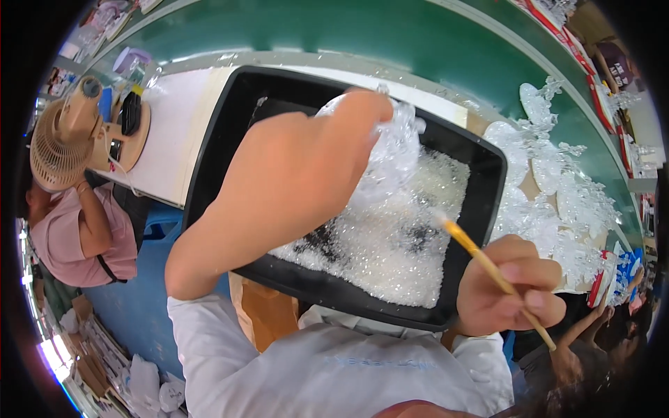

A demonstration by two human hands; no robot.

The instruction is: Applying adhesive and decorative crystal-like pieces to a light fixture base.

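Held over the black tray (216, 132) of white glitter (397, 244), the clear ornament (390, 157) pinched in the left hand (306, 160) could slip and scatter grains while the right hand (509, 285) grips the brush (488, 268).

Black tray (209, 150), plain, no pattern, filled with white-clear sparkly granules (397, 244) with dark patches where the tray floor shows through. Clear glittery ornament (394, 157) in the left hand (300, 167), see-through with white glints. Brush (488, 268) in the right hand (512, 285): yellow-tan handle, whitish tip. White sleeves (279, 369), plain. Table (171, 143) white, green band behind it with a pale grey edge. Row of clear, frosted-white ornaments (557, 188) lies on tan board at right. Beige fan (59, 150) at left, black object beside it. Person at left wears pink top (63, 244). Floor blue. Red-and-white strips at upper right.
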